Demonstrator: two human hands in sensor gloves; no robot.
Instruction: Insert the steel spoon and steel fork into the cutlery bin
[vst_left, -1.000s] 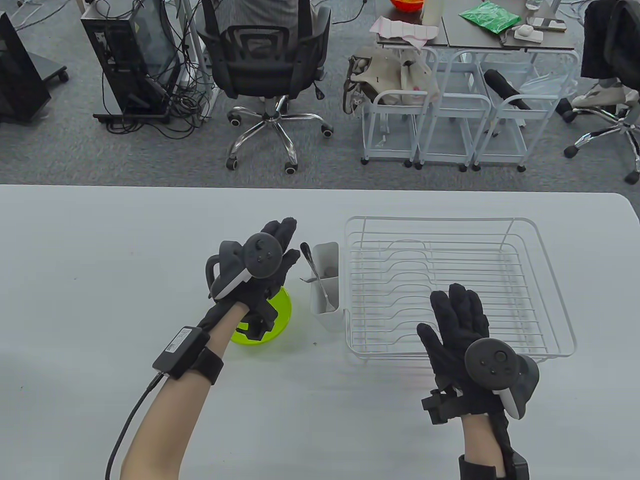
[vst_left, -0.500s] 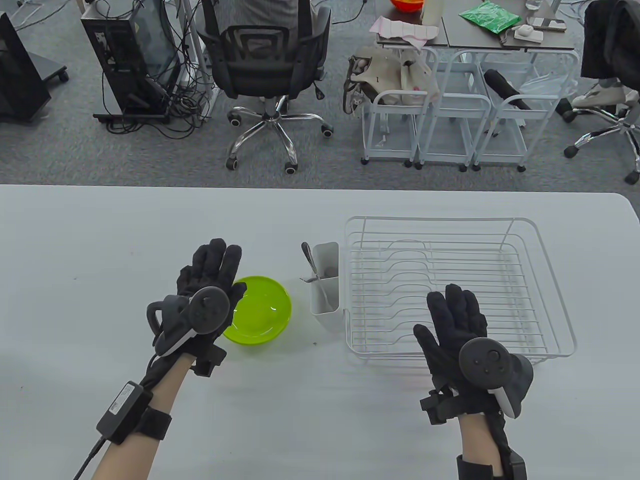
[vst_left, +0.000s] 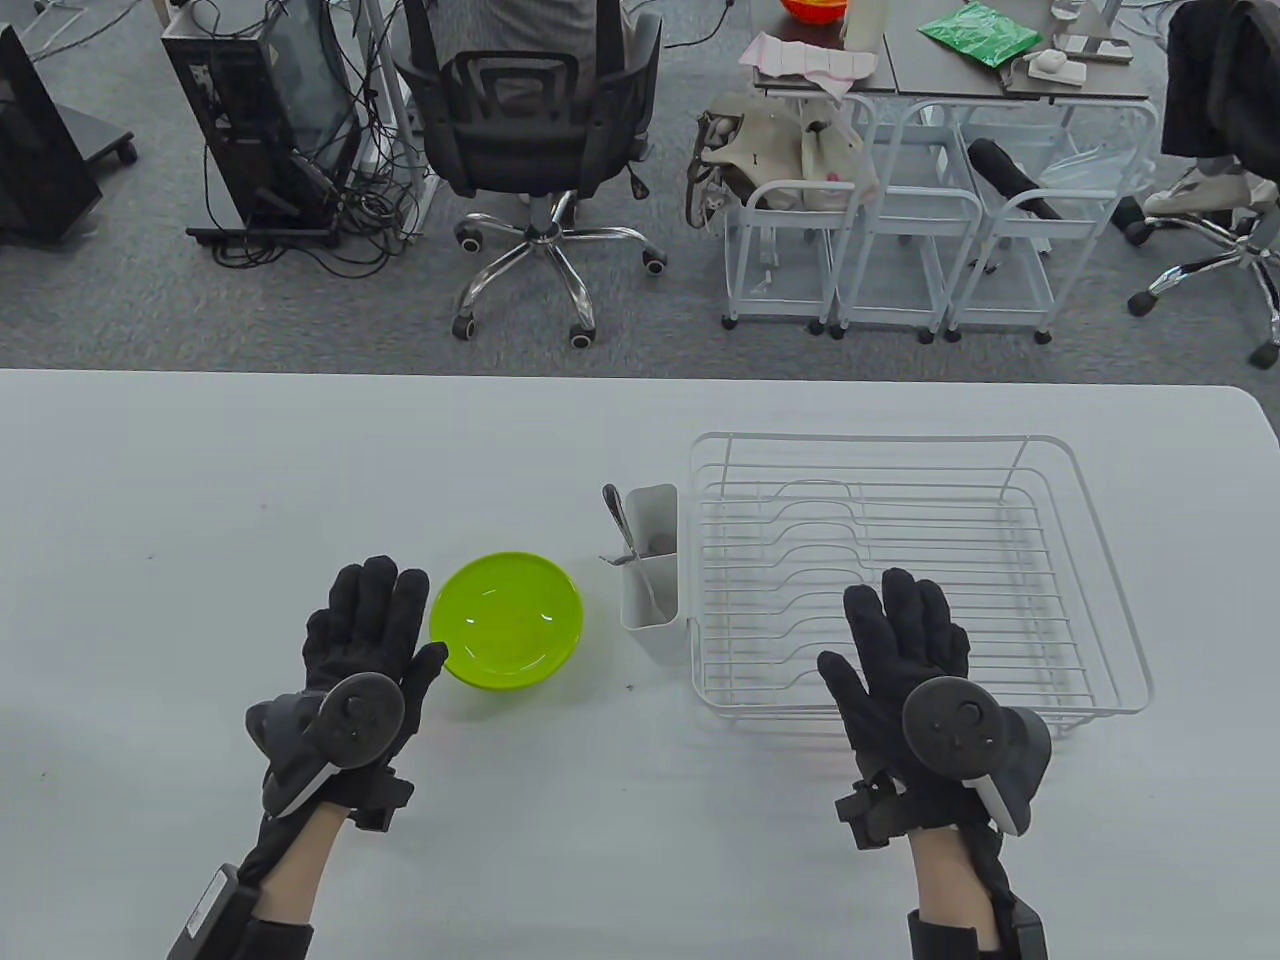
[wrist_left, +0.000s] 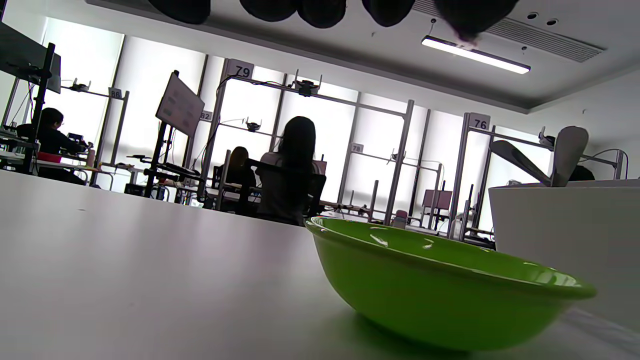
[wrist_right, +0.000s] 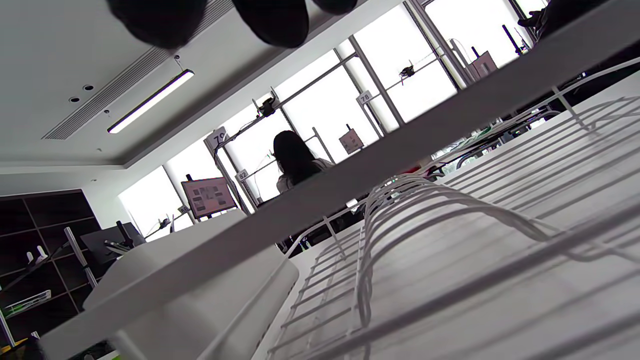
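Pulling back toward desk edge, left hand (vst_left: 365, 640) now spread, empty, beside green bowl (vst_left: 507, 620). Right hand (vst_left: 900, 660) spread, unmoved over rack (vst_left: 1090, 560). Spoon (vst_left: 618, 520) and fork (vst_left: 655, 590) in bin (vst_left: 655, 620) beyond left hand (task looks done).

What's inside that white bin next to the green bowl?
Two steel utensils stand in the white bin, their handles sticking out above its rim. The bin's walls hide their lower ends, so which is the spoon stays unclear.
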